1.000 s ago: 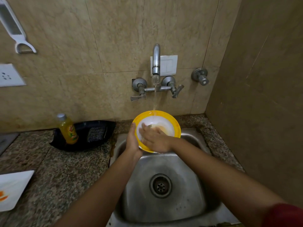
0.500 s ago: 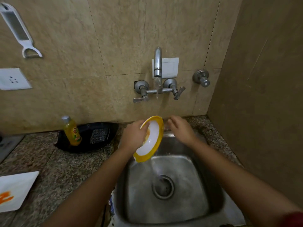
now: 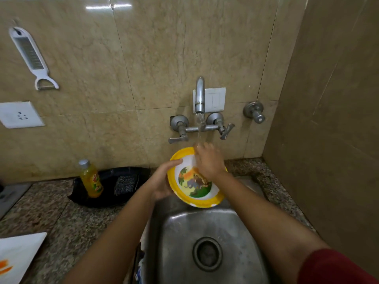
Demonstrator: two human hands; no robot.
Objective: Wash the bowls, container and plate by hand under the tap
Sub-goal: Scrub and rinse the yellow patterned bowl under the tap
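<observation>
A yellow-rimmed bowl (image 3: 194, 189) with a cartoon picture inside is held over the back of the steel sink (image 3: 207, 228), tilted toward me. My left hand (image 3: 163, 182) grips its left rim, thumb over the edge. My right hand (image 3: 209, 160) lies inside the bowl's upper part, fingers touching the inner wall under the water stream. The tap (image 3: 200, 95) on the wall runs, and its water falls onto my right fingers. A white square plate (image 3: 18, 255) with an orange mark lies on the counter at the lower left.
A black tray (image 3: 110, 197) on the granite counter holds an orange dish-soap bottle (image 3: 91, 179) and a scrub pad (image 3: 125, 184). A grater-peeler (image 3: 32, 58) and a socket (image 3: 19, 114) are on the left wall. A tiled side wall (image 3: 328, 140) stands close on the right.
The bowl was tipped on edge with my right hand off it by the tap; now it faces up under the stream and my right hand is back inside it.
</observation>
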